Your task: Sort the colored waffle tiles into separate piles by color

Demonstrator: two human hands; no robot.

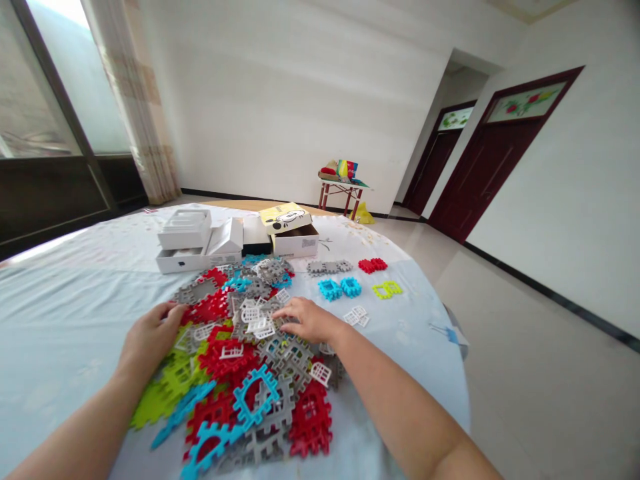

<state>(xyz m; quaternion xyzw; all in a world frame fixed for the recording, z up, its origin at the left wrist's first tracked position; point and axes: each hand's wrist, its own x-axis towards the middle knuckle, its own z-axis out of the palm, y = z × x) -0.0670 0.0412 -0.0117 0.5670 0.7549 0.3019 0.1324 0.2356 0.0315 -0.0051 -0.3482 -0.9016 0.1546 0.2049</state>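
A heap of interlocking plastic building pieces with notched edges lies before me, with red pieces (313,417), lime-green pieces (155,400), blue pieces (256,398) and grey pieces (290,360). My left hand (153,337) rests at the heap's left edge, its loosely bent fingers against the red and green pieces. Over the middle of the heap reaches my right hand (310,320), fingers stretched and apart, beside small white window-shaped pieces (260,327). I see nothing held in either hand, though some left fingertips are hidden.
Right of the heap lie small groups: grey pieces (330,268), red pieces (373,265), blue pieces (340,288), lime-green pieces (387,289) and white window pieces (357,315). Behind the heap stand white boxes (185,230) and a yellow-lidded box (295,243). A cloth covers the round table (65,320).
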